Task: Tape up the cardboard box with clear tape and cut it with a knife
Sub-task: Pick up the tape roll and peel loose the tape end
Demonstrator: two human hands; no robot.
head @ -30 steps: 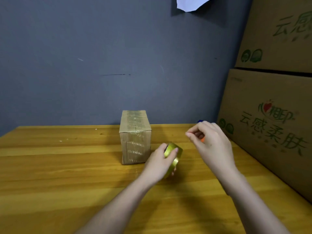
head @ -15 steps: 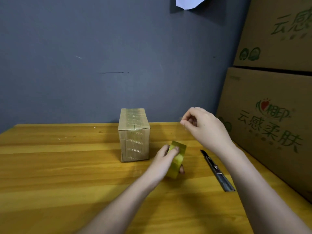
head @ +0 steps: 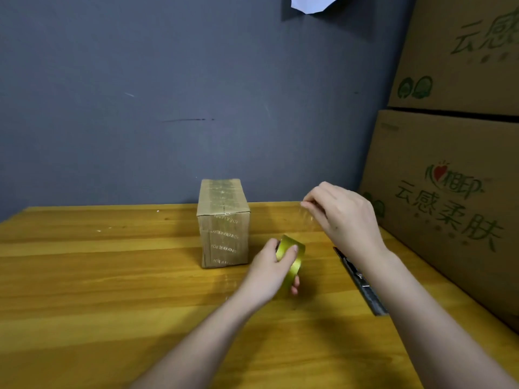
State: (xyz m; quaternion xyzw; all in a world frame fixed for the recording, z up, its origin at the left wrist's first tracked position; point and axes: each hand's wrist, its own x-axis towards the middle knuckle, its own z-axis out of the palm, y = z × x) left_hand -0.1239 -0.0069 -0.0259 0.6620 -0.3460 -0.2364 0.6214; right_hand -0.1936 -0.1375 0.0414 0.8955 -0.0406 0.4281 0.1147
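A small cardboard box (head: 223, 223) stands on the wooden table (head: 112, 276), with shiny tape on its top and front. Just to its right my left hand (head: 271, 272) grips a yellowish roll of clear tape (head: 292, 254), held on edge above the table. My right hand (head: 341, 217) is raised higher, to the right of the box. Its fingertips pinch the free end of the clear tape strip (head: 307, 217) that runs down to the roll. A dark utility knife (head: 361, 282) lies on the table under my right forearm, partly hidden by it.
Two large printed cardboard cartons (head: 455, 192) are stacked along the table's right edge. A grey wall (head: 168, 108) rises directly behind the table, with a white sheet of paper (head: 311, 2) stuck at its top.
My right hand has risen and drawn the tape end up and away from the roll, which uncovers the knife on the table. My left hand keeps the roll near the box.
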